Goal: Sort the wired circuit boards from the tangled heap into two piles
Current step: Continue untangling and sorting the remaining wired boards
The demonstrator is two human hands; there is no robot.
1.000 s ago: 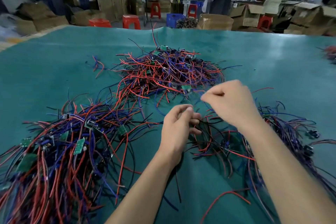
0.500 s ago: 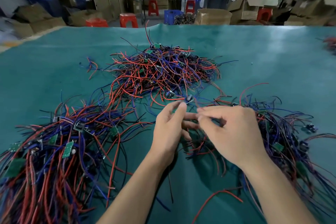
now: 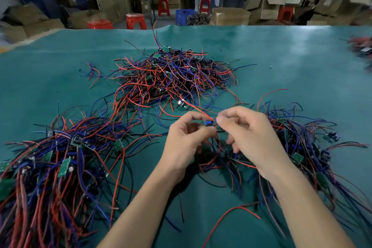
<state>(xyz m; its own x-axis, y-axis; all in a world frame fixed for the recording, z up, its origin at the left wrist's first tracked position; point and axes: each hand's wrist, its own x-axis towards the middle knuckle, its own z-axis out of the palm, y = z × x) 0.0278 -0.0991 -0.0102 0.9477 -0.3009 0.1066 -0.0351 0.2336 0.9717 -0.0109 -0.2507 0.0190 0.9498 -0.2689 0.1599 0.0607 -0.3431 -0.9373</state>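
The desk (image 3: 60,78) is covered by a teal mat. Three heaps of wired circuit boards lie directly on it: a tangled heap (image 3: 171,76) at centre far, a left pile (image 3: 50,167) near the front edge, and a right pile (image 3: 306,153). A loose red wire (image 3: 227,217) lies at the front, and a small wire cluster (image 3: 93,71) lies left of the far heap.

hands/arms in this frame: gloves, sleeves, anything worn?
Nothing worn that shows. The left hand and right hand are bare, no gloves, and no rings are visible on the fingers. Both forearms are bare to the bottom frame edge: no sleeves, watch, wrist strap or markings in view.
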